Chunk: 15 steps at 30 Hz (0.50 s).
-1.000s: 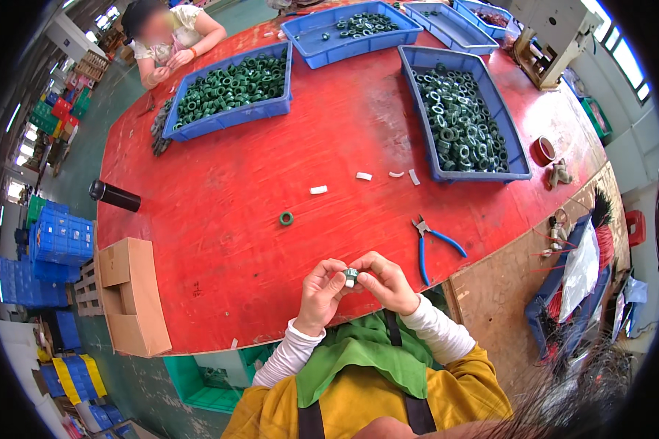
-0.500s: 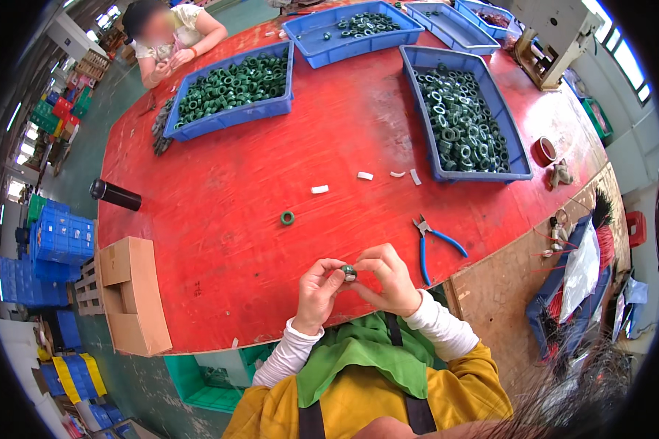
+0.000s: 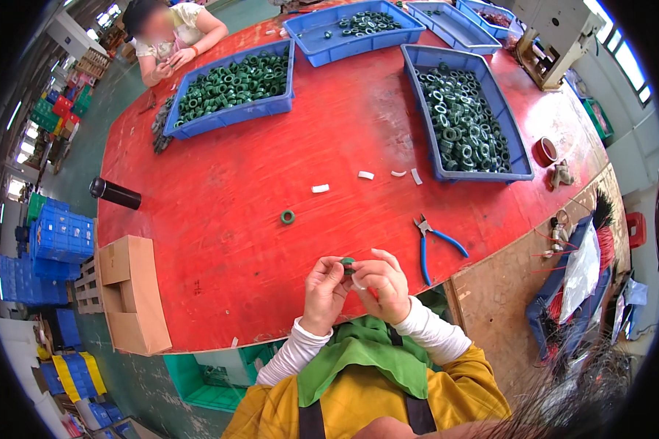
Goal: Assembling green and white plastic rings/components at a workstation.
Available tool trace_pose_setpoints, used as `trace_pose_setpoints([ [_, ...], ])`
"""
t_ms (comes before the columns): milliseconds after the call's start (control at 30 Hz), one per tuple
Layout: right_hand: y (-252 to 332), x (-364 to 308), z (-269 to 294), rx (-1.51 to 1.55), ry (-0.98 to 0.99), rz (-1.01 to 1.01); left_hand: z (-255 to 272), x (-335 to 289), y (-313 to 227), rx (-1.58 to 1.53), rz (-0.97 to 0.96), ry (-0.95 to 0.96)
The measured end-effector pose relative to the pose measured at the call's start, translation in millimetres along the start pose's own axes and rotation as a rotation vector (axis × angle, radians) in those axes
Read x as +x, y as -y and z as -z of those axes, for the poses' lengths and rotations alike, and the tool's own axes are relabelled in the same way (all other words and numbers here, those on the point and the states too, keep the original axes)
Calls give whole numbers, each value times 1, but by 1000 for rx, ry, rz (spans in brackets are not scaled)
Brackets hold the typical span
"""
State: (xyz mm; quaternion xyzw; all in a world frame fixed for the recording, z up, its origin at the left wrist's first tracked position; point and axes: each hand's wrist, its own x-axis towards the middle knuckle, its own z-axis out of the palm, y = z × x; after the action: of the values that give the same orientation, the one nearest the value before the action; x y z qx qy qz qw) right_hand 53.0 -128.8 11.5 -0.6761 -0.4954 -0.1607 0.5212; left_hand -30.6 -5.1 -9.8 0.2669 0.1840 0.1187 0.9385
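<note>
My left hand (image 3: pixel 324 290) pinches a small green ring (image 3: pixel 348 264) between thumb and fingertips, just past the table's near edge. Beside it, my right hand (image 3: pixel 385 286) is closed, with a whitish strip (image 3: pixel 358 282) held at its fingertips close to the ring. Another green ring (image 3: pixel 287 217) lies alone on the red table (image 3: pixel 227 219). Blue-handled cutting pliers (image 3: pixel 437 245) rest to the right of my hands, jaws apart and pointing away from me. Farther off lie several short white pieces, one (image 3: pixel 320 189) near the middle.
Blue trays full of green rings stand at far left (image 3: pixel 231 115) and right (image 3: pixel 483 175); more trays (image 3: pixel 359 51) sit behind. A black bottle (image 3: pixel 116 194) and a cardboard box (image 3: pixel 135 293) are at the left edge. Another person (image 3: pixel 176 40) works across the table.
The ring has tipped and risen slightly in my left fingers. My right hand has curled in and turned, and a whitish strip now shows at its fingertips.
</note>
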Motion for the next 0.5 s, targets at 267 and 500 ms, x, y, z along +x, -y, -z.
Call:
trace_pose_setpoints([
  [267, -13, 25, 8, -13, -73, -84, -9, -3, -3, 263, -126, 64],
  [500, -19, 28, 14, 57, 151, -250, -5, -6, -13, 295, -59, 129],
])
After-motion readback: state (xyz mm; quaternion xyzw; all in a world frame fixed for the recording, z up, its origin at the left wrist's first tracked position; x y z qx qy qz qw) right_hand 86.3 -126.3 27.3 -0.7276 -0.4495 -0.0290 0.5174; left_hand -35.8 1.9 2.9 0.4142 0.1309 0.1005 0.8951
